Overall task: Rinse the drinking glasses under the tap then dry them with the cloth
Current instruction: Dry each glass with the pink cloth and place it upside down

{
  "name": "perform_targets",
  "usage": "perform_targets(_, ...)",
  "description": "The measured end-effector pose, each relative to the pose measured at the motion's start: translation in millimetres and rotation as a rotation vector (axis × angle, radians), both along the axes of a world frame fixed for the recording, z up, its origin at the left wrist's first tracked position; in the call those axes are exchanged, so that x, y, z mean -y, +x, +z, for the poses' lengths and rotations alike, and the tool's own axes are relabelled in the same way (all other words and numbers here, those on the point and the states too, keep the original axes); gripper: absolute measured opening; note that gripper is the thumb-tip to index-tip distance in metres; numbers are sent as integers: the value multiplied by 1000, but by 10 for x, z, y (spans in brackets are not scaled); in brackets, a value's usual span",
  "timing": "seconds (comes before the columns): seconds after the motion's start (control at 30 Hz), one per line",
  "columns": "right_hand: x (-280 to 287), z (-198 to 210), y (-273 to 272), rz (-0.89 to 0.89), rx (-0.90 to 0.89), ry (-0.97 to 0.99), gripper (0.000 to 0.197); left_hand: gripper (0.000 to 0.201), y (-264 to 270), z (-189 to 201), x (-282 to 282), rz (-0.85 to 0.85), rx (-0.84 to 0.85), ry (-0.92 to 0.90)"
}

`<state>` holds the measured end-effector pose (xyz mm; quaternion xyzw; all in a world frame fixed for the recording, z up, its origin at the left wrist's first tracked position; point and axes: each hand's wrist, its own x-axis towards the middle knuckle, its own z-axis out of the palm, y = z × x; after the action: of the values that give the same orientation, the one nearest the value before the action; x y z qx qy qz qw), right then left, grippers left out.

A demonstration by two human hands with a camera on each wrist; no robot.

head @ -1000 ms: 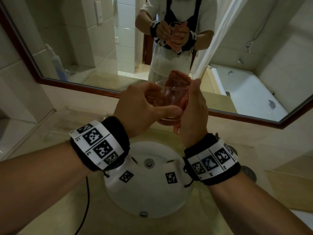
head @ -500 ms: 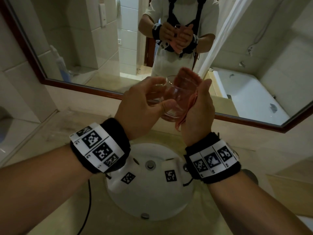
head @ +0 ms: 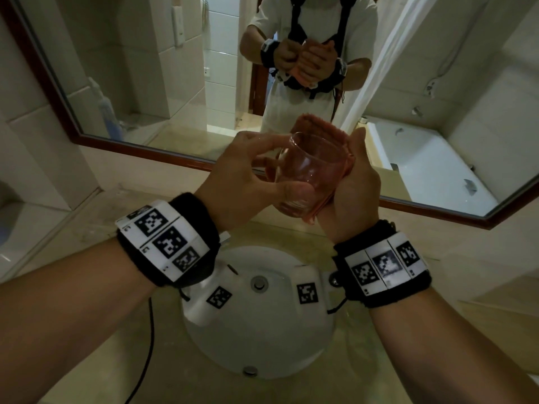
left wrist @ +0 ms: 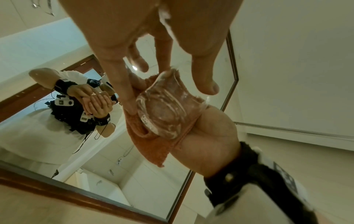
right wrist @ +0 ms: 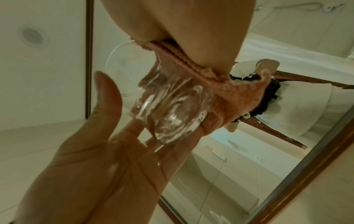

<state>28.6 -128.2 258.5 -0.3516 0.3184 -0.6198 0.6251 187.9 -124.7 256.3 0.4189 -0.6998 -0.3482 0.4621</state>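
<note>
Basin (head: 262, 342), white and round, sits nearest; above it the left hand (head: 240, 180) pinches the drinking glass (head: 309, 170) between thumb and fingertips, its wall against the pink cloth (head: 316, 125) clasped by the right hand (head: 354, 195), fingers curled. Beyond the basin, a mirror (head: 151, 83).

The left grip (left wrist: 145, 37) pinches the glass (left wrist: 166, 106) lying against the orange cloth (left wrist: 151, 145) in the right grip (left wrist: 208, 136).

The glass (head: 309, 170) is clear, the cloth (head: 316, 125) salmon-pink, the basin (head: 262, 339) white.
</note>
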Motion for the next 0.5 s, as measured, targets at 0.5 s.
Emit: perform_targets(0.5,-99,-14,118,-231,-218,-227,53,82,-148,-49,-34,101,-66,15)
